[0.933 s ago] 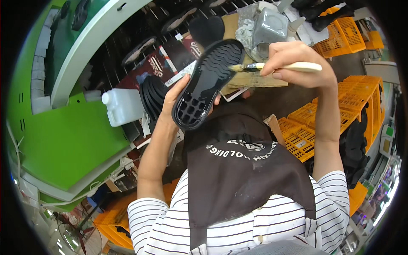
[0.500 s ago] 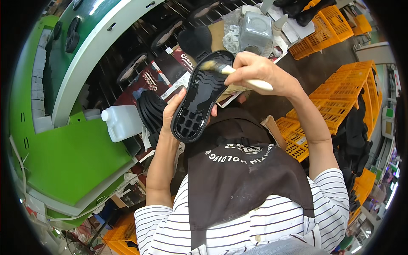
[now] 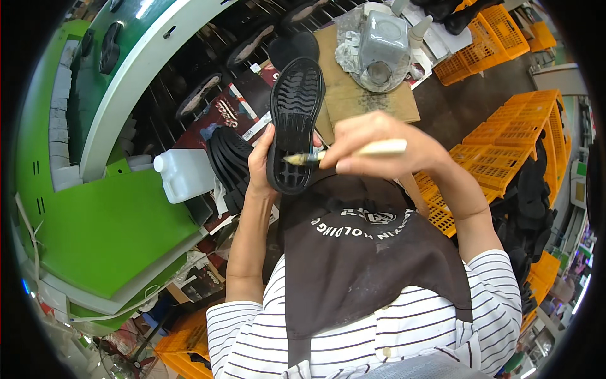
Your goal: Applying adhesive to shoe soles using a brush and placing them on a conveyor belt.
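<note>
Left hand: one, mine (image 3: 260,159), clamped on the sole's edges, thumb on one side, fingers on the other.
Sole: one in my grip, black (image 3: 295,120), held up before my apron, heel end toward me, wavy ridges and heel grid facing up.
Right hand: one, mine (image 3: 379,129), fingers closed on the brush.
Brush: one, pale-handled (image 3: 386,148), bristles at the heel grid.
Apron: one, dark brown (image 3: 379,271).
Stacked black strips: several (image 3: 230,161), exact count unclear, left of my left wrist.
Jug: one, whitish (image 3: 184,177), beside them.
Clear container: one, square-sided (image 3: 385,38), beyond my right hand.
</note>
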The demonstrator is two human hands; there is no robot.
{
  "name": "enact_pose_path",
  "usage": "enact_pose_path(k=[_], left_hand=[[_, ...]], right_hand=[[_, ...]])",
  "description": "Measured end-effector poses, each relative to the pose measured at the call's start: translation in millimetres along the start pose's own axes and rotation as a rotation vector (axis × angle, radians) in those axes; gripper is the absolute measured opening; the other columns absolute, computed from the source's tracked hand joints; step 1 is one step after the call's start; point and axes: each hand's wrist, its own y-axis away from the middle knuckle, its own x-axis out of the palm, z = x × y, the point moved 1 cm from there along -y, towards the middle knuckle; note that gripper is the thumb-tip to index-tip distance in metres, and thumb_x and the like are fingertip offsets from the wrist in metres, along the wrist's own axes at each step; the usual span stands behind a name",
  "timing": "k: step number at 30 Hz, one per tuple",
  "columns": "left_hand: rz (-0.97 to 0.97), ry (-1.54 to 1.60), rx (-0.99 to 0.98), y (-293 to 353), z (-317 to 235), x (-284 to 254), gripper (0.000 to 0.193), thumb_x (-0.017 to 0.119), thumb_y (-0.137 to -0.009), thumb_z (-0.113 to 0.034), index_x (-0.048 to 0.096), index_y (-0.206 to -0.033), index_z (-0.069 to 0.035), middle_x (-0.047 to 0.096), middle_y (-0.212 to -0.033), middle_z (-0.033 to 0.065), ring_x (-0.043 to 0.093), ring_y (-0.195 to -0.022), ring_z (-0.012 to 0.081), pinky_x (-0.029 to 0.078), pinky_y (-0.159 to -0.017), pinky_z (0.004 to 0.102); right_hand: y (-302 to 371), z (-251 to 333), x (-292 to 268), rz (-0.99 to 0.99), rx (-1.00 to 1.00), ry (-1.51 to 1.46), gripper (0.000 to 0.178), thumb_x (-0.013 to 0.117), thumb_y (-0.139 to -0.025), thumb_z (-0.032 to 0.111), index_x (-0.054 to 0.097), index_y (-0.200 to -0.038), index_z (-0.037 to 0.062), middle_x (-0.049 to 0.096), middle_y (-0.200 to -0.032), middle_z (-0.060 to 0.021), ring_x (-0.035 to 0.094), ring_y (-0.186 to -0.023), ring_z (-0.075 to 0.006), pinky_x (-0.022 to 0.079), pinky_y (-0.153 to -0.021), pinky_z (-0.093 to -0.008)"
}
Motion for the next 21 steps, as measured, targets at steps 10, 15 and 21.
enact_pose_path(k=[10,15,21], left_hand=[[-0.107,-0.013,-0.013,3,-4,15,0.053,0.023,-0.098,-0.038,0.054,-0.111,0.002,0.062,-0.094,0.0162,0.061,-0.082,0.0195,0.050,-0.073,0.0298],[-0.295,0.102,-0.151,8,1,-10,0.063,0.024,-0.096,-0.046,0.054,-0.109,0.008,0.062,-0.094,0.0211,0.063,-0.074,0.0272,0.052,-0.069,0.0351],[0.144,-0.115,-0.041,5,5,0,0.055,0.023,-0.098,-0.039,0.052,-0.114,0.005,0.062,-0.094,0.0186,0.061,-0.076,0.0171,0.051,-0.065,0.0258]], right_hand=[[11,-7,22,0.146,-0.167,0.365,0.022,0.063,-0.076,0.007,0.061,-0.098,0.0084,0.051,-0.083,-0.0081,0.053,-0.080,-0.0255,0.046,-0.067,-0.0354],[7,-13,3,0.140,-0.189,0.270,0.024,0.063,-0.075,0.004,0.064,-0.098,0.0103,0.050,-0.080,-0.0073,0.053,-0.078,-0.0259,0.045,-0.069,-0.0351],[11,-53,-20,-0.209,0.010,0.584,0.012,0.065,-0.080,0.007,0.065,-0.092,0.0068,0.054,-0.076,-0.0094,0.056,-0.074,-0.0282,0.047,-0.066,-0.0368]])
